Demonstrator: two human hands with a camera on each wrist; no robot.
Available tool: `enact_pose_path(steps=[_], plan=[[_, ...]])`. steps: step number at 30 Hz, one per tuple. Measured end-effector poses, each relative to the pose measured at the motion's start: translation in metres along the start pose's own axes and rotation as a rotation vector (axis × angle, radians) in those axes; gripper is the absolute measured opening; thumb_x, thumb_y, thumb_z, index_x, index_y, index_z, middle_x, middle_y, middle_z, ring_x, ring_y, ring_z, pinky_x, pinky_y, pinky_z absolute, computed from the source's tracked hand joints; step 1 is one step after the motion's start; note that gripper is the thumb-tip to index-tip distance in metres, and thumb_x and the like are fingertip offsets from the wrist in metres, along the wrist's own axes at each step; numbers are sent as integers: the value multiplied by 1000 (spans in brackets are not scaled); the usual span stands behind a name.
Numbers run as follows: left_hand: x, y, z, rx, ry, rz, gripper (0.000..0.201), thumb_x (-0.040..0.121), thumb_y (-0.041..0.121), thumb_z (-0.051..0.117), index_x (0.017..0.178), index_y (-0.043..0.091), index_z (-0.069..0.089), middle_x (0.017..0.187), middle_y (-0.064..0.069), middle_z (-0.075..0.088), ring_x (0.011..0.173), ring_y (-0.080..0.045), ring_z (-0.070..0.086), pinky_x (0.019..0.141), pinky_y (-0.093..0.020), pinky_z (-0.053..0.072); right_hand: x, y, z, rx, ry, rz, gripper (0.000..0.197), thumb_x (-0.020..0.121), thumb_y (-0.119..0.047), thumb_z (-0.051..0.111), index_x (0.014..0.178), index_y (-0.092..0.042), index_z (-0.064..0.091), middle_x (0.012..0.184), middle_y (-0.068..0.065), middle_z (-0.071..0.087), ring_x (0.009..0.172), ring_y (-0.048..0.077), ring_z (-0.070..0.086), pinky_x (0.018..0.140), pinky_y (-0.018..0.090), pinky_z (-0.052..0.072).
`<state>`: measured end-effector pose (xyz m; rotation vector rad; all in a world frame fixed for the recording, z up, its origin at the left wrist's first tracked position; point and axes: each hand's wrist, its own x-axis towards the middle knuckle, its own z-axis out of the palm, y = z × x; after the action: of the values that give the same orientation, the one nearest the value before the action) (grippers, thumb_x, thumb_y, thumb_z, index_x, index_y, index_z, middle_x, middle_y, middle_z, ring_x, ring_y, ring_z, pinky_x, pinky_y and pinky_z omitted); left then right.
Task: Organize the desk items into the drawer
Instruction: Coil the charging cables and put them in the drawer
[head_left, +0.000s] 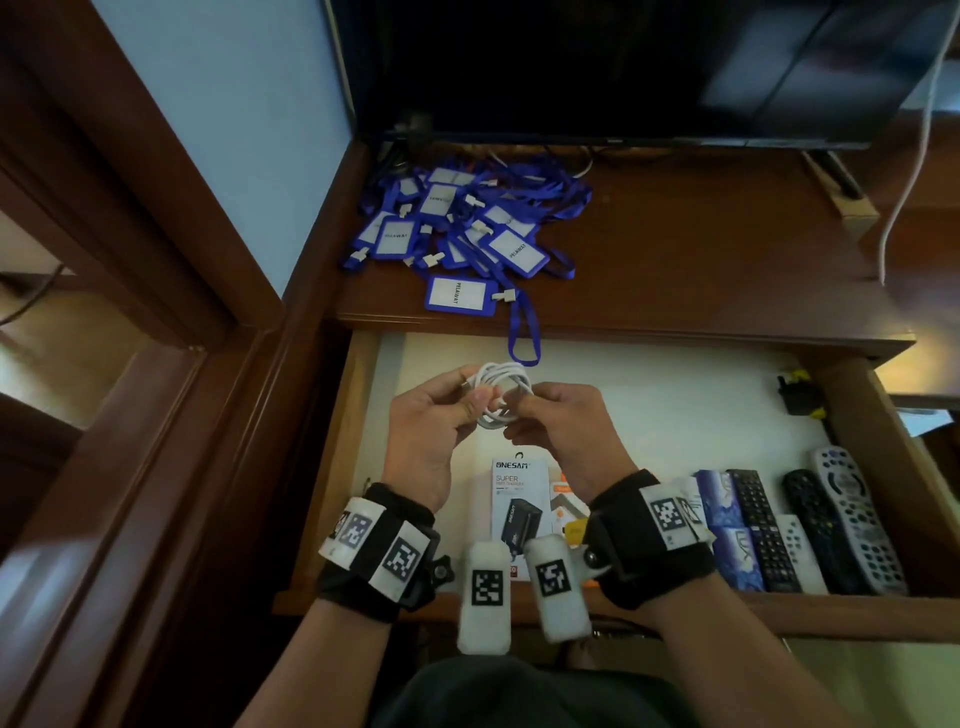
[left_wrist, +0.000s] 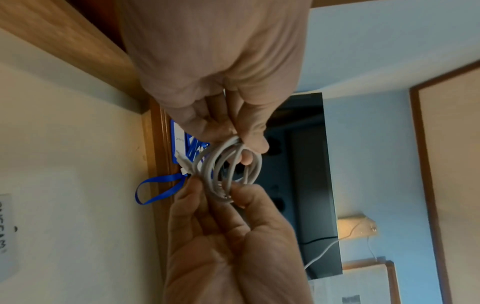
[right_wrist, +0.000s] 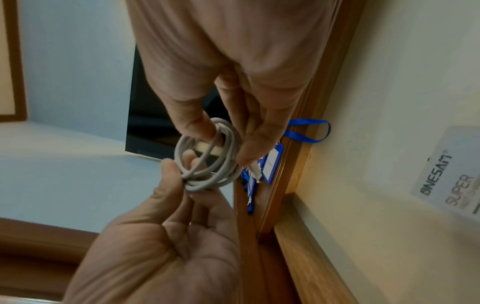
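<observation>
White coiled cable (head_left: 503, 392); blue badge holders (head_left: 457, 234) with white cards and blue lanyards on the dark reddish-brown wood desk (head_left: 701, 249); cream-white drawer (head_left: 649, 410) liner inside brown wood walls. White ONESAM box (head_left: 521, 499) with dark print and a black device pictured, purple-blue patterned soap boxes (head_left: 727, 530), black remotes (head_left: 763, 530), one grey remote (head_left: 857, 525) with pale buttons. Black wrist straps (head_left: 379, 551) carry white tags with black square-code patterns; black TV screen (head_left: 623, 67), pale blue wall (head_left: 223, 130).
</observation>
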<state>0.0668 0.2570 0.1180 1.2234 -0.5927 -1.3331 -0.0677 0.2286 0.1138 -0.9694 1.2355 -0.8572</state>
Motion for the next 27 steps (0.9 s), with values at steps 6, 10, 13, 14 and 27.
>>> enact_pose_path(steps=[6, 10, 13, 14, 27], plan=[[4, 3, 7, 68, 34, 24, 20, 86, 0, 62, 94, 18, 67, 76, 0, 72, 69, -7, 64, 62, -20, 49, 6, -5, -1, 122, 34, 27, 14, 81, 4, 62, 89, 13, 68, 70, 19, 61, 58, 19, 54, 56, 26, 46], [11, 1, 7, 142, 73, 46, 17, 89, 3, 60, 101, 15, 65, 75, 3, 72, 68, -5, 64, 64, -19, 47, 8, -5, -1, 101, 63, 15, 12, 80, 2, 60, 83, 9, 70, 71, 18, 61, 58, 17, 52, 59, 28, 43], [18, -9, 5, 330, 112, 144, 18, 92, 5, 60, 108, 11, 64, 76, 3, 71, 70, -4, 63, 67, -21, 49, 8, -1, -1, 14, 133, -77, 11, 79, 0, 65, 76, 9, 68, 63, 17, 59, 55, 17, 53, 56, 27, 45], [19, -12, 5, 411, 113, 187, 16, 93, 7, 59, 108, 12, 64, 77, 4, 70, 72, -6, 63, 70, -22, 49, 8, 1, -1, -24, 146, -110, 12, 79, -1, 67, 74, 10, 68, 59, 15, 59, 53, 17, 53, 54, 26, 45], [22, -8, 6, 416, -36, 88, 13, 93, 12, 59, 105, 15, 64, 103, -7, 68, 75, -7, 68, 62, -16, 51, 18, 0, -11, -239, 74, -279, 12, 82, -9, 68, 75, 0, 69, 67, 17, 64, 57, 17, 55, 61, 38, 51]])
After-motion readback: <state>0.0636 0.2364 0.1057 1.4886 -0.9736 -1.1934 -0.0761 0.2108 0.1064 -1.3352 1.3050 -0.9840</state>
